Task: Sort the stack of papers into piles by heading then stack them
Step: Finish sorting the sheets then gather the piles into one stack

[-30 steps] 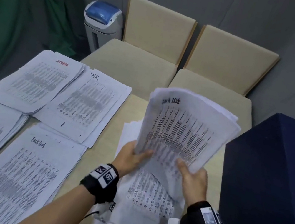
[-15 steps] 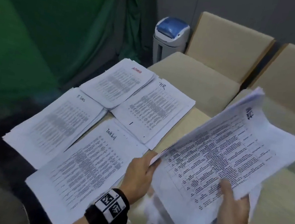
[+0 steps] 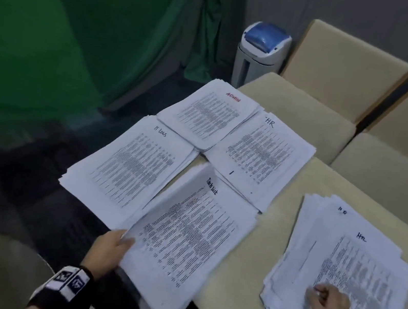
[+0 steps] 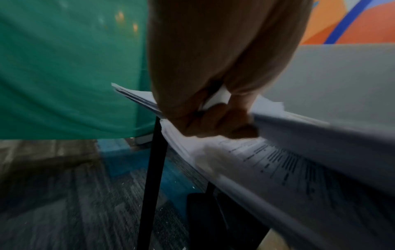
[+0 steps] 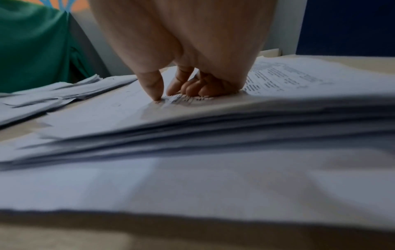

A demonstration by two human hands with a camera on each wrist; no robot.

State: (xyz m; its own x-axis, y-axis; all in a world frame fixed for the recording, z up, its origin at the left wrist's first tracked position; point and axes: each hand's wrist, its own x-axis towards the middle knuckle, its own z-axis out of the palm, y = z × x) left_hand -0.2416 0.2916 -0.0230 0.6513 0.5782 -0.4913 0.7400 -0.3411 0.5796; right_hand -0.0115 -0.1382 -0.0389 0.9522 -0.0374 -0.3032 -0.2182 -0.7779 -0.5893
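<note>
1. Our left hand (image 3: 111, 249) grasps the near-left edge of a "Task list" sheaf (image 3: 192, 236), fingers (image 4: 215, 121) curled round it, over the Task list pile.
2. Our right hand (image 3: 328, 307) rests on the unsorted stack (image 3: 347, 262) at the worktop's (image 3: 240, 268) right, fingers (image 5: 192, 88) curled, tips pressing the top "HR" sheet.
3. Sorted piles lie left: ADMIN (image 3: 209, 113), HR (image 3: 259, 155), IT logs (image 3: 130, 169).
</note>
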